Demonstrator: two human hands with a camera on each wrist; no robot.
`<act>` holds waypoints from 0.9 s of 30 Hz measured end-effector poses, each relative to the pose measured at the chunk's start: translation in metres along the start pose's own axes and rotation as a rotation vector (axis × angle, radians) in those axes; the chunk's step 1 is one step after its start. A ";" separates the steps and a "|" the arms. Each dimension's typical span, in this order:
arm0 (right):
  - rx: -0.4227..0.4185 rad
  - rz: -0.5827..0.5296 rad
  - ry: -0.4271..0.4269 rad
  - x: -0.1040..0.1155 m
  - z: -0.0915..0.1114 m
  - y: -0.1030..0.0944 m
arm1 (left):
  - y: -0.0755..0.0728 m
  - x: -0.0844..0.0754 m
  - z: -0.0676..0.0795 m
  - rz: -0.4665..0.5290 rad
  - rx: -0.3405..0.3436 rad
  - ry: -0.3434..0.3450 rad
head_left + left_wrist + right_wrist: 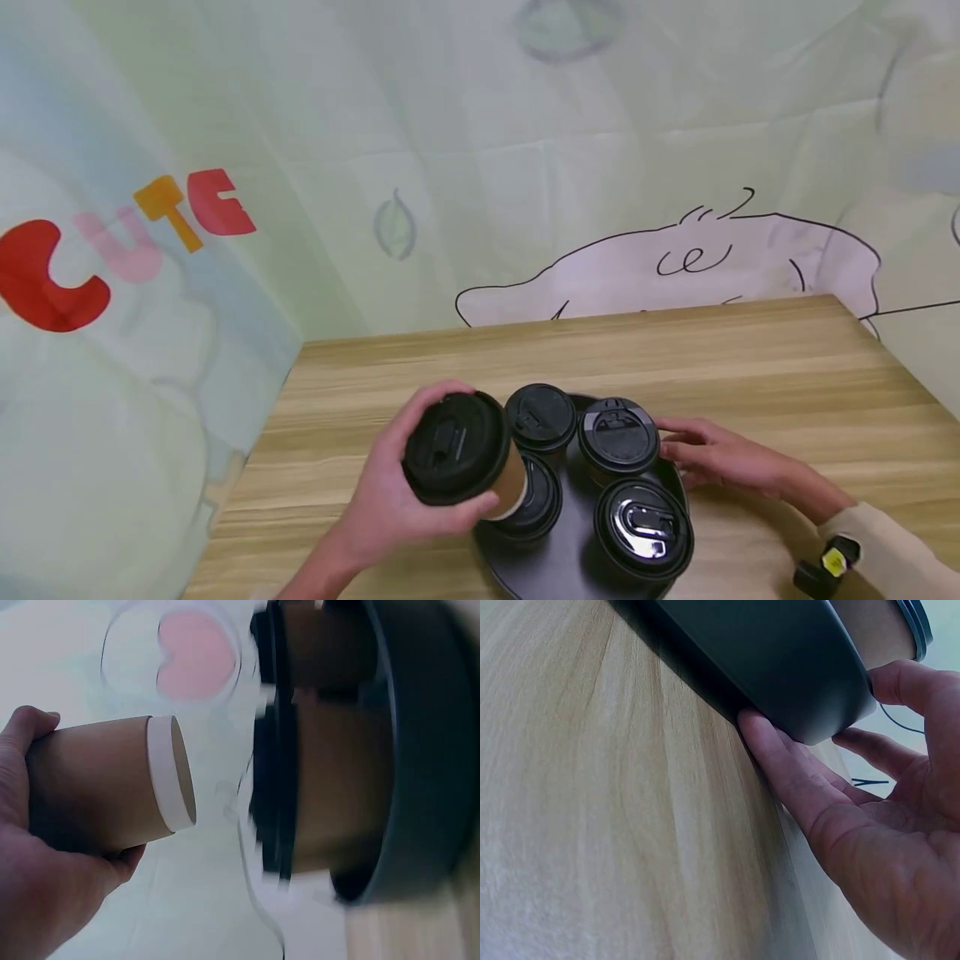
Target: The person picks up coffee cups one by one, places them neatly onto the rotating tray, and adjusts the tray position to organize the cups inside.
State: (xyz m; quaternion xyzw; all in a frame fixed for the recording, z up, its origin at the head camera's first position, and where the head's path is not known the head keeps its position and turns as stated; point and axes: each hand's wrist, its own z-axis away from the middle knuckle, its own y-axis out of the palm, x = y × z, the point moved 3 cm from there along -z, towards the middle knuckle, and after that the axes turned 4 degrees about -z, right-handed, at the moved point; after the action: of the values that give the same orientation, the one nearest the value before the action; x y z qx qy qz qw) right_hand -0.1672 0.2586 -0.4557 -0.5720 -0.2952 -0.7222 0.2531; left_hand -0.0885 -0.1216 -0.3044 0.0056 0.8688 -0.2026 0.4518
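Note:
My left hand [397,483] grips a brown paper coffee cup [105,780] with a black lid [456,448], its fingers and thumb curled round the sides. The cup is tilted, lid toward the head camera, beside a dark round tray [558,546] with a raised wall. Several lidded paper cups stand on that tray, among them a back-left cup [540,417], a back-right cup [618,435], a front cup [645,529] and one partly hidden cup [536,504]. At the tray's right edge, my right hand [727,462] holds the wall between rim and base.
A wood-grain table [337,425] lies under the tray. Behind it hangs a printed backdrop [450,167] with leaf shapes and a cartoon outline. A small black-and-yellow device [832,562] sits at the right sleeve.

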 end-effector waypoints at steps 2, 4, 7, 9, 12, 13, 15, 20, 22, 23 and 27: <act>0.008 -0.003 -0.004 0.001 -0.001 0.000 | 0.015 -0.006 0.005 -0.004 0.053 0.063; 0.012 -0.001 -0.006 0.002 -0.001 0.000 | 0.030 -0.009 0.010 -0.018 0.104 0.151; 0.002 0.007 0.005 0.002 -0.001 0.000 | 0.049 -0.009 0.017 -0.035 0.178 0.266; -0.012 0.018 0.018 0.002 0.000 0.000 | 0.061 -0.005 0.022 -0.035 0.226 0.316; -0.032 0.032 0.037 0.002 0.001 -0.001 | 0.075 -0.001 0.030 -0.041 0.275 0.292; -0.037 0.037 0.040 0.002 0.001 -0.001 | 0.078 0.001 0.032 -0.045 0.284 0.275; -0.038 0.037 0.041 0.002 0.001 -0.001 | 0.084 0.005 0.036 -0.049 0.293 0.239; -0.033 0.029 0.038 0.001 0.001 -0.001 | 0.090 0.014 0.041 -0.074 0.294 0.204; -0.036 0.027 0.038 0.001 0.001 0.000 | 0.091 0.017 0.043 -0.081 0.296 0.200; -0.036 0.026 0.037 0.002 0.001 0.000 | 0.092 0.019 0.044 -0.085 0.296 0.203; -0.039 0.020 0.026 0.002 0.001 0.001 | 0.093 0.025 0.045 -0.106 0.287 0.216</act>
State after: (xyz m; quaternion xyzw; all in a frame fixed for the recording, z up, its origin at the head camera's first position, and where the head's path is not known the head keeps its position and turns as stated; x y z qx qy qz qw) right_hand -0.1663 0.2591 -0.4536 -0.5703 -0.2720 -0.7326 0.2532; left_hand -0.0499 -0.0569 -0.3796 0.0458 0.8734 -0.3464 0.3391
